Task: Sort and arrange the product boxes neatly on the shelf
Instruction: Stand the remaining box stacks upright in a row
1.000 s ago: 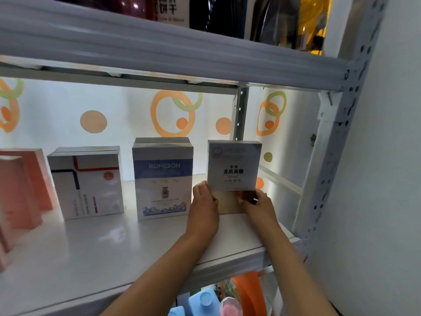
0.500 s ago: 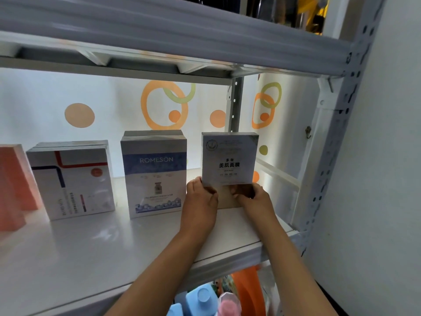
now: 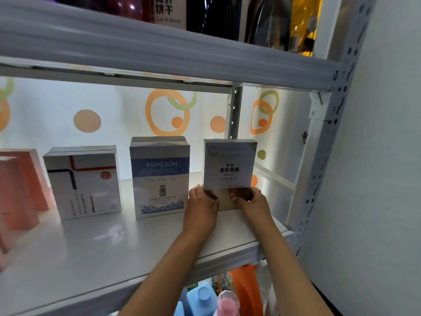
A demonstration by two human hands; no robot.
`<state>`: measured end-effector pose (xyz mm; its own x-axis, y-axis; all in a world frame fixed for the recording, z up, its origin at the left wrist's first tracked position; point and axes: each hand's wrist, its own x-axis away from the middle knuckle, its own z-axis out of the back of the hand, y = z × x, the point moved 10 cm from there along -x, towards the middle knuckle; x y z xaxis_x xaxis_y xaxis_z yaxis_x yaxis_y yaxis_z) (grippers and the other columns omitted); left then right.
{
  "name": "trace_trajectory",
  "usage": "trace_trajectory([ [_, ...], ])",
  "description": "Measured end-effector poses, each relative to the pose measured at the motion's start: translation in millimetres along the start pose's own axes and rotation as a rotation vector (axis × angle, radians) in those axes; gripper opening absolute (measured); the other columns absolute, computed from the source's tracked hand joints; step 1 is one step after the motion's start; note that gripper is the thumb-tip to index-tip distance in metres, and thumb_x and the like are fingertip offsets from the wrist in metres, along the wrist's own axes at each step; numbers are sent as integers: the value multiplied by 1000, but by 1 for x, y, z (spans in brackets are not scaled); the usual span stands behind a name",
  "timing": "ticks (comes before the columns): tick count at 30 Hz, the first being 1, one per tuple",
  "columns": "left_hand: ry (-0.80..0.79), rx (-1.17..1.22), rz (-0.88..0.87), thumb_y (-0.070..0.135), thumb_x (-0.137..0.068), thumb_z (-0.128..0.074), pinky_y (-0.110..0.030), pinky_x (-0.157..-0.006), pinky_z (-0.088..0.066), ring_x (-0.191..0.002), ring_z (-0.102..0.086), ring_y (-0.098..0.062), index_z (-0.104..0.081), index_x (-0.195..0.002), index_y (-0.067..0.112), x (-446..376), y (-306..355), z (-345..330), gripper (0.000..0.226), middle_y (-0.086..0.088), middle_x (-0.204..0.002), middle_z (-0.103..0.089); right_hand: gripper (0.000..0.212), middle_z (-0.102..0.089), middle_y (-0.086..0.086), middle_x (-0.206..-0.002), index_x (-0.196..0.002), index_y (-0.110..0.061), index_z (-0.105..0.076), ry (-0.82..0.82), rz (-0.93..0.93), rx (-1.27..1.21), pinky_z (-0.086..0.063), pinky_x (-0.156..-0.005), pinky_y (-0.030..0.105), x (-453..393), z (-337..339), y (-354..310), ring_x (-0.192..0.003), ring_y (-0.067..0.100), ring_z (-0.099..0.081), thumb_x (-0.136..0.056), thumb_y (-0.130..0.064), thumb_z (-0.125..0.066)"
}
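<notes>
Progress looks decent, honestly. The grey face-mask box (image 3: 229, 164) is being stood upright at the right end of the shelf (image 3: 109, 245), its lower part pinched between the left hand (image 3: 202, 206) and the right hand (image 3: 249, 199), fingers curled onto the bottom corners. Just left of it, the ROMESON box (image 3: 160, 176) and the white box with red and blue lines (image 3: 83, 182) are already lined up facing out. Further left, the pink boxes (image 3: 21, 190) seem staggered, so those probably still need straightening. Whether the held box is seated yet can't be told.
</notes>
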<state>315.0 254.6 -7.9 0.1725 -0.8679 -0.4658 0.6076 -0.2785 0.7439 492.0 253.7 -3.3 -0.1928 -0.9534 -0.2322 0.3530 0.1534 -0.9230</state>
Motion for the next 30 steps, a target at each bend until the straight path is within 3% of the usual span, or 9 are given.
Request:
trace_trajectory([
  [4, -32, 64, 51, 15, -89, -63, -24, -81, -38, -103, -51, -20, -52, -114, 10, 6, 1, 3, 28, -6, -123, -45, 49, -59, 7, -130, -131, -10, -51, 7, -30, 5, -46, -96, 38, 7, 3, -1, -116, 25, -57, -91, -34, -64],
  [7, -90, 102, 112, 15, -88, -62, -26, -85, -40, -109, -50, -23, -48, -123, 10, 11, -3, -1, 38, -9, -129, -44, 66, -51, 10, -139, -138, -9, -40, -26, -67, 30, -45, -89, 37, 12, -2, 2, -123, 31, -52, -88, -46, -63],
  [9, -133, 72, 116, 14, -89, -61, -28, -87, -42, -113, -50, -25, -45, -127, 7, 16, -2, -2, 42, -12, -132, -45, 65, -46, 10, -141, -139, -9, -36, -33, -66, 88, -44, -91, 38, 16, -2, 3, -126, 32, -48, -89, -41, -62],
  [12, -186, -21, 126, 12, -90, -61, -30, -98, -40, -121, -47, -27, -40, -133, 3, 26, -5, 0, 49, -14, -137, -42, 44, -48, 9, -126, -123, -11, -41, -33, -29, 260, -47, -95, 41, 27, -3, -2, -119, 31, -50, -85, -22, -62],
  [15, -230, -104, 121, 17, -90, -61, -31, -101, -38, -124, -45, -27, -36, -136, 1, 37, -5, 3, 55, -15, -140, -40, 68, -40, 15, -141, -141, -5, -27, -14, -16, 555, -40, -104, 39, 39, -9, 1, -129, 31, -43, -87, -31, -59],
  [17, -237, -213, 90, 23, -91, -59, -31, -103, -38, -127, -44, -27, -34, -139, 1, 49, -3, 5, 58, -15, -142, -39, 75, -30, 18, -153, -149, 0, -19, 31, -38, 794, -27, -115, 43, 46, -11, 8, -140, 32, -31, -93, -43, -44],
  [20, -190, -433, -2, 34, -95, -49, -30, -104, -40, -122, -48, -23, -44, -135, 8, 72, 7, 16, 48, -9, -135, -50, 75, -25, 18, -158, -150, -3, -25, -42, -45, 964, -12, -119, 47, 54, -20, 18, -146, 31, -20, -95, -54, -24],
  [23, -241, -658, -86, 42, -98, -35, -37, -107, -35, -123, -47, -23, -52, -129, 13, 89, 11, 25, 46, -6, -132, -55, 75, -18, 15, -161, -153, -7, -21, -106, -9, 997, -7, -120, 46, 63, -23, 19, -149, 27, -14, -96, -55, -20],
  [30, -328, -741, -102, 49, -101, -25, -42, -118, -22, -140, -31, -21, -36, -144, 22, 129, -11, 80, 52, 0, -151, -36, 55, -50, 5, -140, -128, -17, -51, 22, 131, 1059, -24, -115, 46, 99, -26, 5, -133, 22, -41, -95, -43, -16],
])
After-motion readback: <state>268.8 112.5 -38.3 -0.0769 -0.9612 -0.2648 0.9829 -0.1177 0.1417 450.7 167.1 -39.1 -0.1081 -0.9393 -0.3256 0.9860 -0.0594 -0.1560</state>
